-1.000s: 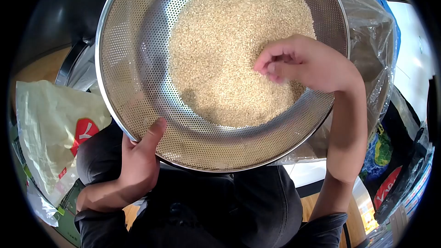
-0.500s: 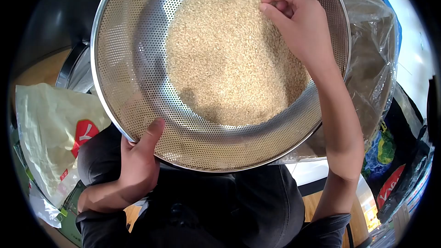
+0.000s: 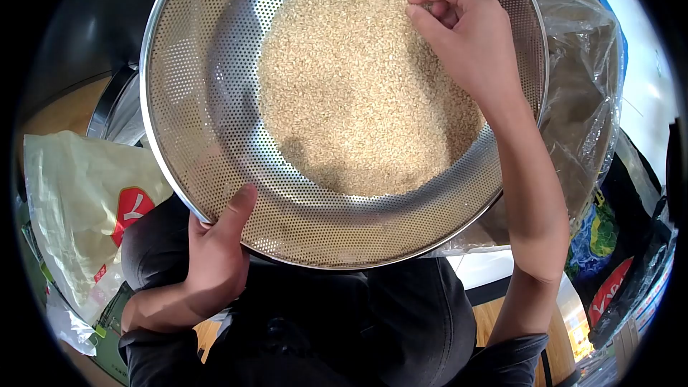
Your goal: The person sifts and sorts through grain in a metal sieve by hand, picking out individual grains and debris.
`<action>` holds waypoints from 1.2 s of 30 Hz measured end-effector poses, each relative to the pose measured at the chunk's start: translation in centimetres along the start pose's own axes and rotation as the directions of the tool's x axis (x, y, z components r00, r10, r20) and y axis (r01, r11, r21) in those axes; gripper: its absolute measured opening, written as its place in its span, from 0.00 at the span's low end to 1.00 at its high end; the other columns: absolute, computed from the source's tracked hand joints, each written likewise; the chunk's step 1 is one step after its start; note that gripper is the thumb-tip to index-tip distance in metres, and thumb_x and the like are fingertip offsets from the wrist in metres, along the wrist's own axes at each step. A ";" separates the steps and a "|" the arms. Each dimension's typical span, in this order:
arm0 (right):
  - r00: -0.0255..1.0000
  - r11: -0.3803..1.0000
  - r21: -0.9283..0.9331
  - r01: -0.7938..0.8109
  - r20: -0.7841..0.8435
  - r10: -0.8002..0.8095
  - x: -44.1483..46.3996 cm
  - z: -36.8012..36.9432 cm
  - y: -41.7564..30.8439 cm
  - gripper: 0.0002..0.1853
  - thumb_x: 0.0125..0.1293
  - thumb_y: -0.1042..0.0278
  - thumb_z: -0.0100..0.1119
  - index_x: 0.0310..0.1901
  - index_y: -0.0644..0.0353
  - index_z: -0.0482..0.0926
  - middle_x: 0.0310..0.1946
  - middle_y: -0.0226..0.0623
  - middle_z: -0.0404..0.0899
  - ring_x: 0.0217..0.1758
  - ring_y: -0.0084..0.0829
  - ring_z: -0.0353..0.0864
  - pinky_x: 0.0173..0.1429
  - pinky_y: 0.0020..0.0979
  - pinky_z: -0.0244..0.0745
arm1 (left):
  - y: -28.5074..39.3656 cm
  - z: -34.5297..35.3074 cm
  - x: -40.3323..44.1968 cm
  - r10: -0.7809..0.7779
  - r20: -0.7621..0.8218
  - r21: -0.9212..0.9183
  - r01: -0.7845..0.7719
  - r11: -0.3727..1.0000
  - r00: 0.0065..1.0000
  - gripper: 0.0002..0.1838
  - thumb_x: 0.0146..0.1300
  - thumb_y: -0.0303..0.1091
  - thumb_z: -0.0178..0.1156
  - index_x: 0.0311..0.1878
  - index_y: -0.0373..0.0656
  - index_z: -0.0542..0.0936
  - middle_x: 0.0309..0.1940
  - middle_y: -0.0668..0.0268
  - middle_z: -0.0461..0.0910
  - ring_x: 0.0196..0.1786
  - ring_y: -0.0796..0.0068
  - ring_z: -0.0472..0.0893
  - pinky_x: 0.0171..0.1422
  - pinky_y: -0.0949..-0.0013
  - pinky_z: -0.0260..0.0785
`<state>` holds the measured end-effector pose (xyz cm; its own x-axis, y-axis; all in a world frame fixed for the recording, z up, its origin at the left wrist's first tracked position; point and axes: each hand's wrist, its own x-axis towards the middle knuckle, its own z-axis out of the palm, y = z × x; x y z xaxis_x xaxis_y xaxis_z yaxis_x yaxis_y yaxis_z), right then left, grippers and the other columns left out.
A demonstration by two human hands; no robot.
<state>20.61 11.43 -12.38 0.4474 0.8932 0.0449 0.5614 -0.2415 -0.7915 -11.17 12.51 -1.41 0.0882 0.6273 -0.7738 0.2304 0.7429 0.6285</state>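
Note:
A wide perforated metal basin (image 3: 215, 122) is tilted above my lap, with a broad layer of pale rice-like grain (image 3: 351, 86) in it. My left hand (image 3: 221, 247) grips the rim at the lower left, its thumb over the inner wall and its fingers hidden beneath. Over the upper right part of the grain is my right hand (image 3: 462, 25), its thumb and index finger pinched close together and the other fingers curled. Whatever lies between those fingertips is too small to make out.
On the left is a pale plastic bag (image 3: 79, 201) with a red logo. Clear plastic sheeting (image 3: 580, 86) lies beyond the basin's right side. Dark printed packages (image 3: 602, 244) are at the far right. My knees are below the basin.
My right hand has moved up and away from the middle right of the grain, its fingers closing into a pinch. It has hardly moved in the last half second. My left hand keeps its grip.

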 end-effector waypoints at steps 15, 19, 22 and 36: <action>0.990 0.974 0.203 -0.098 0.116 0.075 0.5 -0.6 0.9 0.06 0.72 0.68 0.63 0.43 0.61 0.81 0.27 0.20 0.72 0.27 0.14 0.68 0.31 0.23 0.66 | 0.3 0.6 -0.1 0.005 -0.019 -0.047 -0.006 0.999 1.000 0.17 0.72 0.27 0.63 0.61 0.37 0.76 0.54 0.63 0.82 0.56 0.71 0.80 0.64 0.65 0.70; 0.949 0.904 0.318 -0.285 0.226 0.220 0.9 -2.3 1.1 0.07 0.77 0.63 0.58 0.46 0.57 0.80 0.30 0.19 0.75 0.28 0.13 0.70 0.34 0.20 0.67 | 0.0 0.2 0.0 0.001 -0.031 -0.035 -0.002 0.999 1.000 0.19 0.72 0.28 0.63 0.63 0.37 0.74 0.56 0.63 0.80 0.58 0.70 0.79 0.65 0.65 0.69; 0.928 0.817 0.456 -0.353 0.281 0.244 0.7 -4.8 0.1 0.08 0.78 0.62 0.56 0.50 0.55 0.80 0.36 0.22 0.79 0.31 0.14 0.72 0.37 0.19 0.67 | 0.0 0.3 0.0 0.012 -0.024 -0.040 -0.013 0.999 1.000 0.21 0.72 0.28 0.63 0.64 0.37 0.73 0.57 0.63 0.80 0.59 0.70 0.79 0.66 0.64 0.68; 0.966 0.714 0.653 -0.251 0.126 0.224 0.6 -12.7 2.5 0.10 0.77 0.71 0.55 0.54 0.64 0.81 0.47 0.29 0.86 0.36 0.14 0.77 0.43 0.20 0.76 | 0.3 0.5 0.0 -0.031 -0.057 -0.044 0.028 0.999 0.998 0.25 0.70 0.24 0.61 0.69 0.37 0.68 0.60 0.59 0.77 0.62 0.64 0.77 0.70 0.59 0.67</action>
<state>31.13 6.53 -6.59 0.4706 0.8567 -0.2111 -0.1662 -0.1489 -0.9748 -10.59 12.59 -1.26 0.0259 0.6165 -0.7870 0.1898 0.7699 0.6093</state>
